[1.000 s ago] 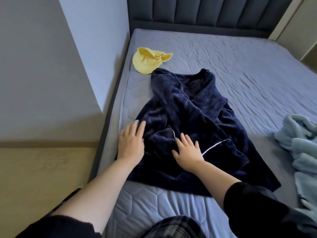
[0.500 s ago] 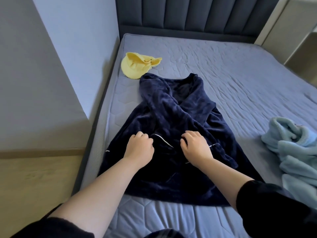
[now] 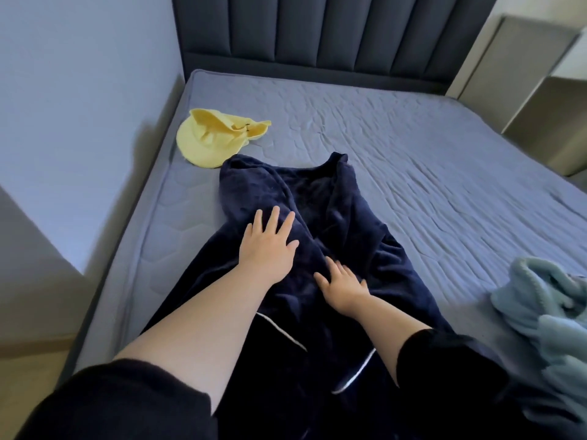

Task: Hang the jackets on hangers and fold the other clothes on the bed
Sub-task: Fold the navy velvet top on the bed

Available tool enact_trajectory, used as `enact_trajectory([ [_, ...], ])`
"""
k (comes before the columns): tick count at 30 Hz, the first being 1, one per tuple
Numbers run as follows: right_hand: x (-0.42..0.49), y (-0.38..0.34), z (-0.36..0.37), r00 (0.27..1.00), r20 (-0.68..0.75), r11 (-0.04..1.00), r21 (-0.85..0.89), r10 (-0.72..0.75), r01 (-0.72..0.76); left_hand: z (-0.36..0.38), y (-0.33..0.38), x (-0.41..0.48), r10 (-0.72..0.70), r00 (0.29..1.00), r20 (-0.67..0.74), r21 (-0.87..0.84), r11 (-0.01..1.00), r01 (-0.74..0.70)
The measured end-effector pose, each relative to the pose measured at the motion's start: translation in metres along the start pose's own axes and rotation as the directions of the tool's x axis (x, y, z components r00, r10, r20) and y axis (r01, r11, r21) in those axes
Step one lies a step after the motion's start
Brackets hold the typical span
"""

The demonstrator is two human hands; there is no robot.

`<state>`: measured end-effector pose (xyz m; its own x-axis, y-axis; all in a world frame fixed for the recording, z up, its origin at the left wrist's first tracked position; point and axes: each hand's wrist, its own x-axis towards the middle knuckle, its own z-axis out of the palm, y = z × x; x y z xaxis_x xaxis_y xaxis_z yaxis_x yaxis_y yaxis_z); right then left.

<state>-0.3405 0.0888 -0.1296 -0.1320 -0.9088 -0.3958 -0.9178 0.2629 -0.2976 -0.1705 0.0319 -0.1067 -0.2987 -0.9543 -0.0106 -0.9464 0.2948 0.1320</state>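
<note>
A dark navy plush garment [image 3: 343,223] with thin white piping lies lengthwise on the grey-blue mattress [image 3: 428,160], its collar toward the headboard. My left hand [image 3: 266,246] rests flat on its left side with fingers spread. My right hand [image 3: 341,285] lies flat on the fabric just right of and below the left, fingers apart. Neither hand grips anything. A small yellow garment [image 3: 216,138] lies crumpled beyond the navy one, near the wall. A light blue fleece garment [image 3: 549,315] is heaped at the right edge.
A wall [image 3: 79,106] runs along the bed's left side. The dark padded headboard [image 3: 317,36] stands at the far end. A pale cabinet [image 3: 536,84] is at the far right. Wooden floor [image 3: 28,376] shows at the lower left.
Both hands, closed on the navy fabric half a second ago, have let go and now lie flat with spread fingers further up it. The folded-over part now lies smoothed.
</note>
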Motion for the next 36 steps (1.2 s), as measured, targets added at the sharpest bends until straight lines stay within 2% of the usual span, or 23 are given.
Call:
enact_trajectory([
  [2, 0.02, 0.006, 0.009, 0.999, -0.029, 0.999, 0.051, 0.02, -0.019, 0.024, -0.009, 0.016, -0.091, 0.988, 0.127, -0.112, 0.988, 0.105],
  [3, 0.029, 0.006, 0.009, 0.997, -0.073, 0.999, 0.038, 0.024, -0.021, 0.037, -0.013, 0.018, -0.126, 0.981, 0.145, -0.131, 0.981, 0.146],
  [6, 0.048, -0.002, 0.0, 0.979, -0.204, 0.998, -0.061, 0.021, -0.034, 0.067, -0.014, 0.019, -0.157, 0.987, 0.03, -0.086, 0.984, 0.159],
  [8, 0.054, -0.009, -0.004, 0.95, -0.311, 0.983, -0.18, -0.037, -0.02, 0.074, -0.013, 0.02, -0.139, 0.989, -0.046, -0.047, 0.989, 0.137],
  [10, 0.057, -0.014, -0.008, 0.876, -0.458, 0.961, -0.276, -0.152, 0.023, 0.076, -0.014, 0.021, -0.122, 0.991, -0.062, -0.04, 0.992, 0.12],
  [11, 0.059, -0.015, -0.011, 0.814, -0.547, 0.965, -0.257, -0.196, 0.06, 0.077, -0.014, 0.02, -0.12, 0.991, -0.059, -0.044, 0.992, 0.117],
  [13, 0.067, -0.019, -0.022, 0.69, -0.698, 0.981, -0.112, -0.192, 0.16, 0.078, -0.014, 0.018, -0.116, 0.991, -0.06, -0.047, 0.992, 0.113],
  [14, 0.074, -0.022, -0.03, 0.654, -0.739, 0.98, -0.04, -0.161, 0.197, 0.078, -0.014, 0.018, -0.112, 0.992, -0.062, -0.045, 0.993, 0.109],
  [15, 0.082, -0.024, -0.037, 0.65, -0.749, 0.978, 0.018, -0.125, 0.209, 0.077, -0.014, 0.018, -0.106, 0.992, -0.064, -0.046, 0.994, 0.103],
  [17, 0.097, -0.027, -0.051, 0.724, -0.689, 0.985, 0.101, -0.03, 0.137, 0.077, -0.014, 0.018, -0.095, 0.993, -0.076, -0.051, 0.994, 0.092],
  [20, 0.115, -0.026, -0.067, 0.874, -0.47, 0.981, 0.19, 0.128, -0.041, 0.078, -0.014, 0.017, -0.095, 0.992, -0.085, -0.059, 0.994, 0.09],
  [23, 0.124, -0.024, -0.076, 0.949, -0.263, 0.979, 0.152, 0.176, -0.139, 0.079, -0.014, 0.018, -0.094, 0.993, -0.066, -0.051, 0.995, 0.091],
  [25, 0.12, -0.023, -0.077, 0.929, -0.334, 0.973, 0.21, 0.161, -0.093, 0.079, -0.014, 0.019, -0.092, 0.994, -0.055, -0.042, 0.995, 0.09],
  [27, 0.106, -0.02, -0.071, 0.874, -0.461, 0.943, 0.333, 0.155, 0.008, 0.078, -0.015, 0.019, -0.091, 0.995, -0.038, -0.038, 0.995, 0.089],
  [29, 0.083, -0.015, -0.061, 0.8, -0.588, 0.918, 0.373, 0.122, 0.134, 0.075, -0.014, 0.018, -0.095, 0.995, -0.015, -0.046, 0.994, 0.094],
  [31, 0.061, -0.008, -0.051, 0.757, -0.643, 0.899, 0.391, 0.115, 0.196, 0.07, -0.012, 0.016, -0.098, 0.995, 0.006, -0.051, 0.994, 0.098],
  [36, 0.015, 0.021, -0.031, 0.781, -0.616, 0.91, 0.375, 0.104, 0.175, 0.053, -0.007, 0.006, -0.059, 0.996, 0.064, -0.11, 0.992, 0.066],
])
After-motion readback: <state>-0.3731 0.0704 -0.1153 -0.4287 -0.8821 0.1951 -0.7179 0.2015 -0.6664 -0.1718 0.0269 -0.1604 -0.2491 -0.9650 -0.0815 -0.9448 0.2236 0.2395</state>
